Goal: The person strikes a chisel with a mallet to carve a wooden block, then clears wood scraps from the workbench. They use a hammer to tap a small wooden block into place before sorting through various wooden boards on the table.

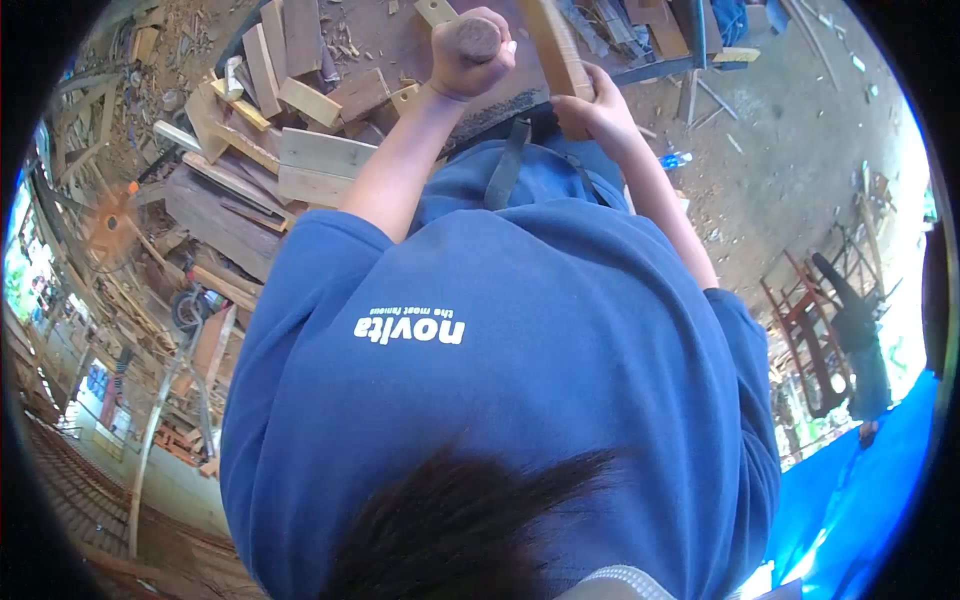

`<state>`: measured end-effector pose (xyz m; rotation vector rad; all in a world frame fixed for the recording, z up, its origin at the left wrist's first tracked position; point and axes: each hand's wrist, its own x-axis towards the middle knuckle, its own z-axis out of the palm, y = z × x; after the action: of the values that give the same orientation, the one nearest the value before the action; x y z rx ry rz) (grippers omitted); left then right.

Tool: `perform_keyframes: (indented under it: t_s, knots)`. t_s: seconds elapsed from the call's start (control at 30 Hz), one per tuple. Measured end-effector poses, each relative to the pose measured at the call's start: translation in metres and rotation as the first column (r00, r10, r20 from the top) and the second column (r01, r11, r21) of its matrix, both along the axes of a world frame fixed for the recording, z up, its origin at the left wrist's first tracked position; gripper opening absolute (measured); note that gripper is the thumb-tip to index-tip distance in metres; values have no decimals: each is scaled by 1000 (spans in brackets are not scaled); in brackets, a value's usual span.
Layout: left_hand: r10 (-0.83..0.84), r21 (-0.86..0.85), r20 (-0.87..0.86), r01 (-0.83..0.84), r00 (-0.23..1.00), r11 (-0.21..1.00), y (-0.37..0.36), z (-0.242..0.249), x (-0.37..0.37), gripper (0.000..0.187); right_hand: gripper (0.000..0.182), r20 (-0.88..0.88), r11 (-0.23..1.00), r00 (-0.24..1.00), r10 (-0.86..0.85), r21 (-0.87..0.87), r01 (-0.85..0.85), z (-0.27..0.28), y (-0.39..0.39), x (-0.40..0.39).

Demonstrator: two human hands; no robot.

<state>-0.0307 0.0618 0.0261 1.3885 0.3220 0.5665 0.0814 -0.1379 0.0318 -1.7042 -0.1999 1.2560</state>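
My left hand point(472, 68) is closed in a fist around a thick round wooden handle point(477, 40). Its blunt brown end faces up toward me, and the far part is hidden behind the fist. To the right, my right hand point(605, 112) grips the near end of a long wooden board point(556, 55), thumb on the near face. The board runs away from me and out past the top of the view. Just beyond my left fist shows a pale wood piece with a hole point(435, 11). Both hands are above a dark work surface point(500, 98).
Several wood offcuts point(325, 155) are piled at the left, some dark boards point(225, 215) among them. An orange fan point(110, 225) stands farther left. More scraps point(660, 30) lie at the top right. A reddish chair frame point(805, 330) and blue sheeting point(850, 490) are at the right.
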Motion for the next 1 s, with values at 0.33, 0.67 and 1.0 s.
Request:
perform_keyframes:
  t_s: [0.33, 0.67, 1.0]
  knots:
    - [-11, 242, 86, -10, 996, 970, -14, 22, 11, 16, 46, 243, 698, 948, -204, 716, -33, 161, 11, -1]
    - [48, 260, 72, -65, 996, 964, -22, 0, 1, 26, 54, 318, 986, 946, -71, 166, 18, 190, -6, -18]
    - [19, 306, 94, -47, 995, 951, -47, -1, -2, 32, 69, 372, 839, 879, -298, 541, 55, 233, -13, -18]
